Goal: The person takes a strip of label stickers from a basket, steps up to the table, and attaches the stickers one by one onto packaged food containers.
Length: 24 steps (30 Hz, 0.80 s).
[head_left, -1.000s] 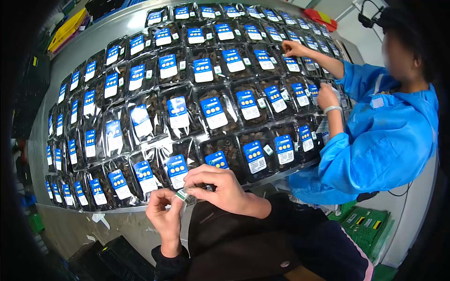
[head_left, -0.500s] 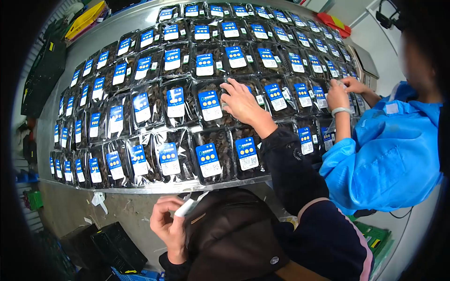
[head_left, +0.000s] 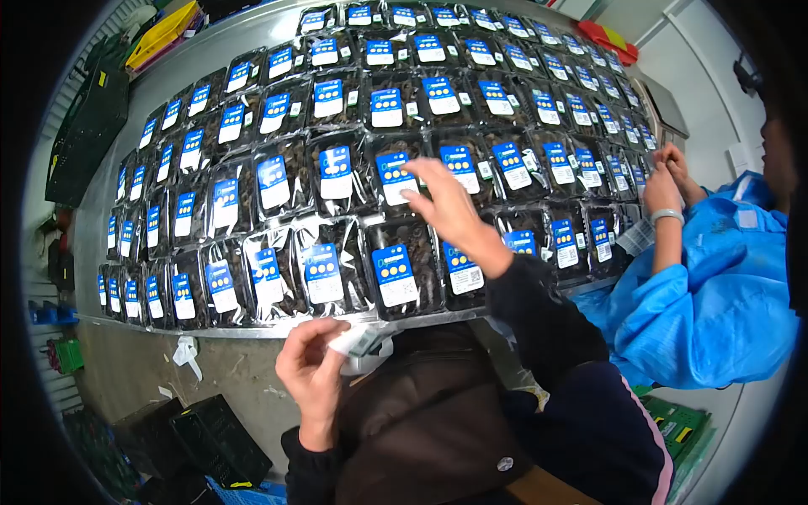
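Note:
My left hand (head_left: 311, 370) is in front of the table's near edge, thumb and fingers closed on a strip of small white-and-green stickers (head_left: 362, 340). Part of the strip curls behind the fingers. Over the packs is my right hand (head_left: 454, 215), thumb and fingers apart with nothing visible between them. Its fingertips are by the blue-and-white label of a film-wrapped black tray (head_left: 393, 178); whether they touch it I cannot tell. Dark brown, lumpy contents show through the film. Many neighbouring trays, such as one nearer me (head_left: 396, 273), carry the same label, and some have a small white-and-green sticker beside it.
Rows of wrapped trays cover the metal table (head_left: 252, 330). At the right, a co-worker in a blue smock (head_left: 707, 295) has both hands (head_left: 669, 181) over the packs, near a sheet of stickers (head_left: 637, 238). Black crates (head_left: 220, 442) stand on the floor; a yellow crate (head_left: 164, 35) is far left.
My right hand has lifted back from the pack and its fingers have spread. My left hand has risen slightly, with the sticker strip turned more into view. The co-worker's hands have shifted in view.

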{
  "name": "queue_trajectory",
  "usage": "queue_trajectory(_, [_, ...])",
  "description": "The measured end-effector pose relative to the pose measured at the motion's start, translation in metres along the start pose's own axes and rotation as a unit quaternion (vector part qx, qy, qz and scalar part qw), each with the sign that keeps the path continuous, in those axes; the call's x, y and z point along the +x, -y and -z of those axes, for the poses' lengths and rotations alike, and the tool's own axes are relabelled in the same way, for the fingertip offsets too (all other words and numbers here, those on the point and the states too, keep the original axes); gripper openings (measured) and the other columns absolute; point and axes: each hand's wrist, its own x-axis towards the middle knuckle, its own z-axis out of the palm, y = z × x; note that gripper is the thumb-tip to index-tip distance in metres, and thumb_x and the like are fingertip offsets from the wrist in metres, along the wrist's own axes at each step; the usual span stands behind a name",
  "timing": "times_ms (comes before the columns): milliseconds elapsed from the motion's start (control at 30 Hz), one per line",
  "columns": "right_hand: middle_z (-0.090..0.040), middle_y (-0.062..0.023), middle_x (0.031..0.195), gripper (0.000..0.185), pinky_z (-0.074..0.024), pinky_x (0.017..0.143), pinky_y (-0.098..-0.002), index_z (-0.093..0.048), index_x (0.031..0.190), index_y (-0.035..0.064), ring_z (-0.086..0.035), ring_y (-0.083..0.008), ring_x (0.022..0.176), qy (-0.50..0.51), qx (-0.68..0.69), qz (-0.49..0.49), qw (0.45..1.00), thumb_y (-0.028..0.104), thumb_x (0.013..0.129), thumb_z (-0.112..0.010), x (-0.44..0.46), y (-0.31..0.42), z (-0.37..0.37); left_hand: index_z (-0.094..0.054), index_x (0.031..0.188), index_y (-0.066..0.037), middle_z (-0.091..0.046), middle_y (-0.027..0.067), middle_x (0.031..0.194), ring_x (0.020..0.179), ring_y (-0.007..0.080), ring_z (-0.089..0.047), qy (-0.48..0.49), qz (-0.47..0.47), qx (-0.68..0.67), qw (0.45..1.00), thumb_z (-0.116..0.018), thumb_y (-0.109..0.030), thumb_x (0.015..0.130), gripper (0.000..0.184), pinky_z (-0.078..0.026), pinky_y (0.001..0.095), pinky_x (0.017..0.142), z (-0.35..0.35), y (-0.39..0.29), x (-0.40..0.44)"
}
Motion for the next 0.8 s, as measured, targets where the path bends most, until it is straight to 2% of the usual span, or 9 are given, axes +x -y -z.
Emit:
queue_trajectory(67, [-0.063,-0.0128,0.109,0.035,-0.0498,0.085,-0.0303,-0.057,0.122,0.0022,-0.063,-0.0185,0.098,0.145,0.294,-0.185,0.927,0.019,0.091,-0.062,-0.018,0.076,0.014,-0.062,0.096,0.004,-0.064,0.0059,0.085,0.073,0.0093,-0.06,0.012,0.005,0.027,1.0,-0.064,0.01,0.079,0.018,-0.047,0.0206,0.065,0.002,0.008,0.008])
queue_trajectory(133, [-0.066,-0.0088,0.101,0.027,-0.0518,0.081,-0.0292,-0.061,0.117,0.0002,-0.065,-0.0151,0.094,0.21,0.428,-0.193,0.857,0.01,0.091,-0.061,-0.048,0.107,0.004,-0.063,0.09,0.003,-0.06,0.0012,0.078,0.062,0.0041,-0.052,0.023,-0.011,0.026,0.999,-0.065,0.008,0.08,0.012,-0.041,0.0184,0.056,0.0,0.018,0.017])
queue_trajectory(167, [-0.066,-0.0078,0.097,0.028,-0.0524,0.079,-0.0291,-0.061,0.115,-0.0005,-0.066,-0.0151,0.091,0.194,0.355,-0.134,0.904,0.009,0.089,-0.064,-0.052,0.126,0.011,-0.063,0.09,0.003,-0.06,0.0012,0.078,0.062,0.0041,-0.052,0.026,-0.015,0.024,0.999,-0.065,0.008,0.08,0.012,-0.041,0.0184,0.056,-0.002,0.018,0.019])
queue_trajectory(367, [-0.067,-0.0091,0.093,0.021,-0.0517,0.075,-0.028,-0.065,0.104,-0.0007,-0.066,-0.0159,0.087,0.148,0.369,-0.157,0.904,0.009,0.086,-0.069,-0.059,0.139,0.01,-0.059,0.082,-0.001,-0.058,-0.0027,0.069,0.058,0.0012,-0.049,0.002,0.046,-0.005,0.999,-0.069,0.003,0.082,0.011,-0.037,0.0161,0.051,0.0,0.026,0.023])
queue_trajectory(500, [-0.066,-0.0083,0.091,0.014,-0.0497,0.076,-0.0299,-0.065,0.096,0.0003,-0.063,-0.0173,0.083,0.089,0.306,-0.015,0.948,0.006,0.084,-0.068,-0.04,0.117,-0.001,-0.057,0.08,-0.001,-0.057,-0.0027,0.067,0.054,0.0008,-0.047,0.005,0.089,0.0,0.996,-0.07,0.003,0.081,0.014,-0.036,0.0162,0.049,0.007,0.03,0.017])
queue_trajectory(533, [-0.065,-0.0079,0.092,0.012,-0.0494,0.075,-0.0285,-0.063,0.095,0.0005,-0.063,-0.017,0.081,0.081,0.315,-0.05,0.944,0.008,0.085,-0.066,-0.023,0.108,0.002,-0.056,0.08,-0.001,-0.057,-0.0018,0.068,0.056,0.0017,-0.049,-0.007,0.091,-0.001,0.996,-0.068,0.005,0.08,0.014,-0.038,0.0165,0.051,0.01,0.031,0.015])
queue_trajectory(567, [-0.064,-0.0105,0.096,0.012,-0.049,0.079,-0.0314,-0.061,0.093,0.0017,-0.063,-0.0217,0.087,0.105,0.276,-0.088,0.951,0.011,0.087,-0.064,0.001,0.089,0.0,-0.056,0.08,-0.001,-0.057,-0.0018,0.068,0.056,0.0017,-0.049,-0.012,0.093,-0.001,0.996,-0.068,0.005,0.08,0.014,-0.038,0.0165,0.051,0.012,0.031,0.011])
queue_trajectory(633, [-0.057,-0.0136,0.114,0.016,-0.0436,0.092,-0.0405,-0.057,0.092,0.0053,-0.052,-0.0333,0.111,0.062,0.017,0.083,0.995,0.018,0.085,-0.064,0.038,0.041,-0.013,-0.056,0.081,-0.001,-0.058,-0.0011,0.07,0.059,0.0026,-0.05,-0.041,0.08,0.005,0.996,-0.067,0.008,0.079,0.014,-0.039,0.0171,0.053,0.017,0.031,0.004])
queue_trajectory(800, [-0.051,-0.0111,0.124,0.017,-0.0385,0.098,-0.0432,-0.058,0.094,0.0071,-0.042,-0.0311,0.125,0.164,-0.157,0.19,0.955,0.013,0.08,-0.066,0.081,-0.019,-0.054,-0.058,0.083,-0.001,-0.059,-0.0001,0.076,0.063,0.0044,-0.052,-0.101,0.05,0.0,0.994,-0.067,0.01,0.077,0.015,-0.042,0.0177,0.058,0.027,0.024,-0.009])
